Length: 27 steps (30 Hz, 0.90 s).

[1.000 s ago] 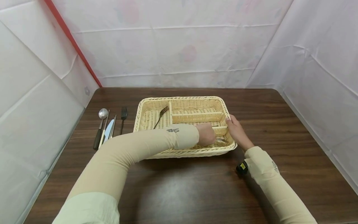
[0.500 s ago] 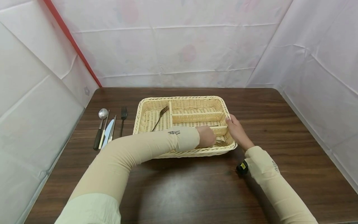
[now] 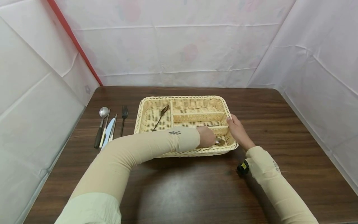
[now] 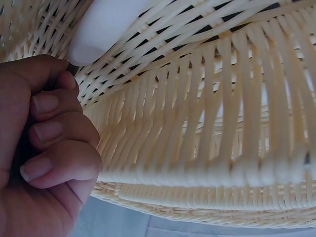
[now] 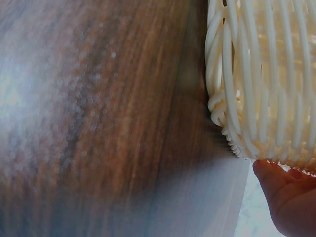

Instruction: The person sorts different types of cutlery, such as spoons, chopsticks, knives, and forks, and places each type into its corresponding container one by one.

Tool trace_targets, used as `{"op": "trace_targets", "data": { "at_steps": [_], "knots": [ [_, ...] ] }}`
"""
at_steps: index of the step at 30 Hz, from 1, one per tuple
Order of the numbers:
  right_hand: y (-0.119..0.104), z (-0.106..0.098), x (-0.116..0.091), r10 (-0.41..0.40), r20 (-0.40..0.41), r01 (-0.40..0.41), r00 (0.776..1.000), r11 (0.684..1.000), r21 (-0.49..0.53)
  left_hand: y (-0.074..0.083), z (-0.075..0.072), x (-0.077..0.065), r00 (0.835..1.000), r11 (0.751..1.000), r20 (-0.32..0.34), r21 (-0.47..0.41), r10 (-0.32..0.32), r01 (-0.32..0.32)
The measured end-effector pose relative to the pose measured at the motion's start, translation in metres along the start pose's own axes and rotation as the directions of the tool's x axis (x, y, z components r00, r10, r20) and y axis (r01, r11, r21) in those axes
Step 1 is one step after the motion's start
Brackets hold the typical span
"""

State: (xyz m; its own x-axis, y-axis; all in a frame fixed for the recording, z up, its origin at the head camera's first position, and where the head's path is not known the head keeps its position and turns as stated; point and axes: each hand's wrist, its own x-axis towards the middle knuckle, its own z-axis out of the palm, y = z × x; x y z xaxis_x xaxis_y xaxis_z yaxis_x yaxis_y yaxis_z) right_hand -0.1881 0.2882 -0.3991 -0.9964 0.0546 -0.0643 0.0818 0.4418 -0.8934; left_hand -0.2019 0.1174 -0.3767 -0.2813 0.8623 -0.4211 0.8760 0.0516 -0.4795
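Left hand (image 3: 206, 137), its fingers tightly curled, pinches a utensil (image 3: 220, 141) in the near-right compartment of the wicker basket (image 3: 198, 117); the right hand (image 3: 238, 132), partly closed, grips the basket's right rim.

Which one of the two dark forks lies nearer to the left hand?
The fork inside the basket, in its left compartment, is nearer the left hand; the other fork lies outside, on the table.

Cream-woven basket (image 3: 197, 117) on a dark brown, wood-grained counter (image 3: 173, 189)!
And there's a plain white handle (image 4: 103, 32), a black fork (image 3: 124, 115), a black-handled silver spoon (image 3: 99, 131), white sheeting (image 3: 173, 40) blotched faint pink, one red strip (image 3: 75, 41)!
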Motion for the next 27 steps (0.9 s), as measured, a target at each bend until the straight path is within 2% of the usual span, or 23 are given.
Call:
{"op": "trace_targets", "data": {
  "at_steps": [7, 9, 12, 16, 19, 22, 23, 25, 27],
  "knots": [
    [-0.001, 0.001, 0.0, -0.006, -0.009, 0.006, 1.0, 1.0, 0.005, -0.003, -0.001, -0.002, 0.999, 0.998, 0.041, -0.052, -0.022, 0.024],
    [-0.001, 0.001, 0.0, -0.011, -0.009, 0.011, 1.0, 1.0, 0.001, -0.005, -0.002, -0.006, 0.999, 0.993, 0.034, -0.106, -0.039, 0.043],
    [-0.001, 0.001, -0.001, -0.007, -0.007, 0.007, 1.0, 1.0, 0.009, -0.012, -0.007, -0.018, 0.998, 0.984, -0.013, -0.172, -0.054, 0.051],
    [-0.002, 0.001, -0.001, 0.002, -0.005, -0.002, 1.0, 1.0, 0.003, -0.032, -0.015, -0.049, 0.989, 0.942, -0.095, -0.326, -0.111, 0.075],
    [-0.003, -0.001, -0.002, 0.002, -0.007, -0.002, 1.0, 1.0, -0.01, -0.049, -0.014, -0.08, 0.974, 0.875, -0.12, -0.47, -0.192, 0.114],
    [-0.004, -0.002, -0.002, -0.002, 0.0, 0.002, 1.0, 1.0, -0.019, -0.063, 0.0, -0.112, 0.947, 0.798, -0.107, -0.572, -0.301, 0.189],
    [-0.005, -0.002, -0.002, -0.003, 0.001, 0.003, 1.0, 1.0, -0.024, -0.067, 0.007, -0.124, 0.933, 0.78, -0.107, -0.587, -0.342, 0.219],
    [-0.005, -0.002, -0.003, -0.003, 0.004, 0.003, 1.0, 0.999, -0.042, -0.073, 0.023, -0.148, 0.897, 0.748, -0.112, -0.6, -0.428, 0.282],
    [-0.005, -0.001, -0.004, -0.004, 0.006, 0.004, 1.0, 0.999, -0.054, -0.078, 0.041, -0.173, 0.848, 0.722, -0.132, -0.6, -0.513, 0.344]
  ]
}}
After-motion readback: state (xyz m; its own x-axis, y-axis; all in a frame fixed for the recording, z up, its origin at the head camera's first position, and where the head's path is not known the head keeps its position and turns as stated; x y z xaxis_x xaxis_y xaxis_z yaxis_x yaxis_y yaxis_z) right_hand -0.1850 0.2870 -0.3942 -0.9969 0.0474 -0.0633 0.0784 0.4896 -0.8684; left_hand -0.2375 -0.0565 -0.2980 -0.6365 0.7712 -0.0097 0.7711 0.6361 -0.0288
